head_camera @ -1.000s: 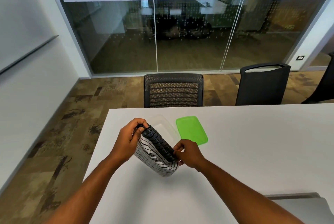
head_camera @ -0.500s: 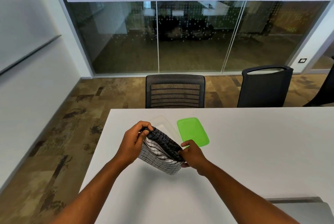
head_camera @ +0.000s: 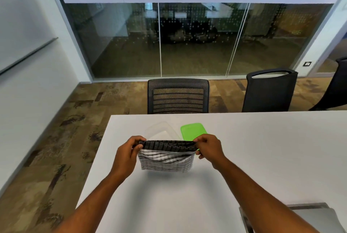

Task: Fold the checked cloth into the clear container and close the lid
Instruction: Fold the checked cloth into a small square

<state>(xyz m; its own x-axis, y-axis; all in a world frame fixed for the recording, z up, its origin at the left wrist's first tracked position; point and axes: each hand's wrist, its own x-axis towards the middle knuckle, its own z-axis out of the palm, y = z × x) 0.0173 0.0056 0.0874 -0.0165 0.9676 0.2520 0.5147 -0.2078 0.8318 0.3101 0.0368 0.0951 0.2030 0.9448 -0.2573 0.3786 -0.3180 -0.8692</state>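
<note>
The checked cloth (head_camera: 166,159), black and white and folded into a small rectangle, hangs above the white table (head_camera: 262,148). My left hand (head_camera: 125,155) pinches its upper left corner and my right hand (head_camera: 209,148) pinches its upper right corner, holding the top edge level. Just behind the cloth the clear container (head_camera: 161,131) stands open on the table, partly hidden by the cloth. Its green lid (head_camera: 193,131) lies flat beside it on the right, its near end covered by my right hand.
A mesh office chair (head_camera: 178,96) stands at the table's far edge, a second dark chair (head_camera: 270,90) to its right. A grey laptop-like object (head_camera: 308,217) lies at the near right corner. The table's left edge runs close to my left arm.
The cloth has turned from a slanted, diagonal hold to a level one, stretched wider between my hands. My right hand rose and moved right, over the lid's near end.
</note>
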